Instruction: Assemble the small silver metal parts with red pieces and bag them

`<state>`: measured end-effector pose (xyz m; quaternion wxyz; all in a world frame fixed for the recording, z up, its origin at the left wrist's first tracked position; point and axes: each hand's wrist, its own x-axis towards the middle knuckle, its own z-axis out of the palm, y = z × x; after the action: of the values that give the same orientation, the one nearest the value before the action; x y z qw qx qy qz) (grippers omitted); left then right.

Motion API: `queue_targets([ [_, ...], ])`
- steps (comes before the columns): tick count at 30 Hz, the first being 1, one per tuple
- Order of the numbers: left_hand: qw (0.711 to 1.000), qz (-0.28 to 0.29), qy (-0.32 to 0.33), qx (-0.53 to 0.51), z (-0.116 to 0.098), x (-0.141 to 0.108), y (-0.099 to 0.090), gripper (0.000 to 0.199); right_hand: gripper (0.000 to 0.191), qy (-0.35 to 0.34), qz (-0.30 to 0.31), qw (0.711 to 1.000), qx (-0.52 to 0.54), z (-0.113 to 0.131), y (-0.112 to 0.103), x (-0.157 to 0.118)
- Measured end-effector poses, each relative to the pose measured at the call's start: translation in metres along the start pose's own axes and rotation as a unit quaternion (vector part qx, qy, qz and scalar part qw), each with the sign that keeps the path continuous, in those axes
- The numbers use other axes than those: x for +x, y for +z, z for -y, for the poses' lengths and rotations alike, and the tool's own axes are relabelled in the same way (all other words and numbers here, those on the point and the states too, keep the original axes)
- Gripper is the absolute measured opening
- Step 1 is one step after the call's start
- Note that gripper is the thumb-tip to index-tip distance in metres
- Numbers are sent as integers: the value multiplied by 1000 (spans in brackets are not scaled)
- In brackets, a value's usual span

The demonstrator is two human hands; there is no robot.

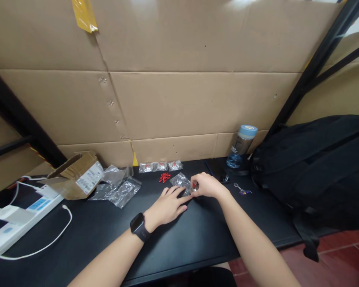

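Note:
Between the thumb and fingers of my right hand [204,185] is a small round silvery piece with red on it [194,186], partly covered by the fingers. A clear plastic bag [180,180] lies flat just beside it. My left hand [169,205] rests with fingers spread and stretched out, fingertips on the near edge of the bag and the index finger reaching close to the right fingertips. Behind the bag sits a small pile of red pieces [164,177]. Along the back stand in a row 3 clear packets [162,166], each with a round silvery thing and some red inside.
Left on the black table [179,243] are crumpled clear bags [119,193], an open cardboard box [77,175] and a white power strip [26,219] with cables. Rightward are a dark phone [218,171], a colourful keychain [243,190], a water bottle [241,146] and a black backpack [317,167].

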<state>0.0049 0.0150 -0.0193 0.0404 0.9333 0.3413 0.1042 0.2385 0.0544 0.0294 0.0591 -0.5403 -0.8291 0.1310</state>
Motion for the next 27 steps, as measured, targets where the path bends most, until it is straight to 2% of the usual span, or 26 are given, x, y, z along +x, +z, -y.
queue_targets([
  [5, 1000, -1, -4, -10, -1, -1, -1, 44, 26, -36, 8, 998, 49, -7, 1, 0],
  [15, 1000, -14, -4, -23, 0, -1, 1, 43, 26, -52, -40, 993, 96, -4, 11, 10],
  [20, 1000, -17, -5, -23, -1, -2, 0, 43, 26, -86, -14, 985, 146, -6, 10, 9],
  [22, 1000, -18, -6, -15, -2, -1, 0, 43, 26, -80, -28, 987, 136, -5, 12, 10],
  [27, 999, -28, -16, 6, -2, -1, 2, 43, 29, -21, -117, 993, 19, 2, 23, 18],
])
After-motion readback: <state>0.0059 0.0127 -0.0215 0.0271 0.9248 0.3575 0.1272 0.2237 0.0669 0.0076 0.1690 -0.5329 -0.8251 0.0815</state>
